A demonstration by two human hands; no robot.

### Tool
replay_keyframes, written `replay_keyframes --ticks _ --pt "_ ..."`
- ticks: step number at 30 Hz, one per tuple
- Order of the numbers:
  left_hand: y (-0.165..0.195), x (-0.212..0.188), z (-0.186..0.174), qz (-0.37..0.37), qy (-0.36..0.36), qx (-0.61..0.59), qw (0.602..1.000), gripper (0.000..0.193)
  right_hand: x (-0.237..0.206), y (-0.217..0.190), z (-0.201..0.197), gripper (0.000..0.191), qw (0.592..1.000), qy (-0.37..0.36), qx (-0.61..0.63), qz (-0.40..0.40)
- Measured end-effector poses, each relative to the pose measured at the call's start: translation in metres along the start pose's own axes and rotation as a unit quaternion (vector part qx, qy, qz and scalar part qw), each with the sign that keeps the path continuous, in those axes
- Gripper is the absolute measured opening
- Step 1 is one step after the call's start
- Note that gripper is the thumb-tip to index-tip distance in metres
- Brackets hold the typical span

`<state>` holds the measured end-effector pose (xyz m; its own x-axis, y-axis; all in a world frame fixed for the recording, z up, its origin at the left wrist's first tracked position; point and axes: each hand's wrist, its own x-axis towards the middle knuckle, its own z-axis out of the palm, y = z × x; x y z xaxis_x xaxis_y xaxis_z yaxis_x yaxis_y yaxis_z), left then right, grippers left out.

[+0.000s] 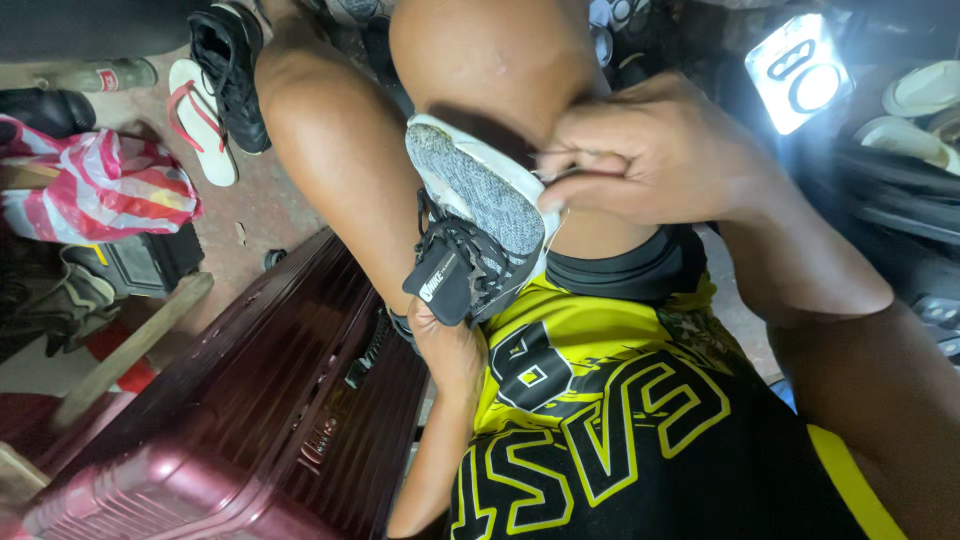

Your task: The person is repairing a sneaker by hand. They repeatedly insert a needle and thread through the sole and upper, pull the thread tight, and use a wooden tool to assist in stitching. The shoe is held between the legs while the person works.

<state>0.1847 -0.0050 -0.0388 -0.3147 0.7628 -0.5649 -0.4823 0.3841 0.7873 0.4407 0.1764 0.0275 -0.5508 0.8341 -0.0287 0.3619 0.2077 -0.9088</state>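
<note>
The right hand [650, 160] pinches a thin thread at the white sole edge of one grey knit shoe [475, 225], its grip pressed together. The left hand [445, 345] cups that shoe from below, wedged between two bare knees. Well left lie one maroon suitcase [230, 430], one red-strapped sandal [205, 115] and one striped bag [95, 185]; its contents cannot be seen.
</note>
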Motion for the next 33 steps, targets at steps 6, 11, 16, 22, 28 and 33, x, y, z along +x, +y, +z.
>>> replay_keyframes --ticks 6,11,16,22,28,33 --pt "0.004 -0.001 -0.001 0.008 0.003 -0.089 0.996 0.02 0.004 0.01 -0.014 0.016 0.999 -0.016 0.018 -0.043" --pt "0.014 -0.004 -0.003 0.007 -0.063 -0.005 0.998 0.027 0.009 -0.004 -0.015 0.018 0.965 0.06 0.226 -0.119" --pt "0.028 -0.002 -0.007 0.069 -0.128 0.275 0.95 0.025 0.017 -0.029 0.01 0.022 0.943 0.046 0.32 -0.072" --pt "0.029 -0.002 -0.003 0.085 -0.085 0.273 0.954 0.023 0.038 -0.062 0.032 0.026 0.976 0.078 -0.055 -0.198" --pt "0.038 -0.007 -0.008 0.105 -0.122 0.16 0.974 0.02 0.053 -0.081 0.048 0.026 0.939 0.074 -0.281 -0.184" --pt "0.025 -0.009 -0.038 0.149 -0.14 0.265 0.942 0.008 0.06 -0.079 0.053 0.022 0.936 0.072 -0.304 -0.16"
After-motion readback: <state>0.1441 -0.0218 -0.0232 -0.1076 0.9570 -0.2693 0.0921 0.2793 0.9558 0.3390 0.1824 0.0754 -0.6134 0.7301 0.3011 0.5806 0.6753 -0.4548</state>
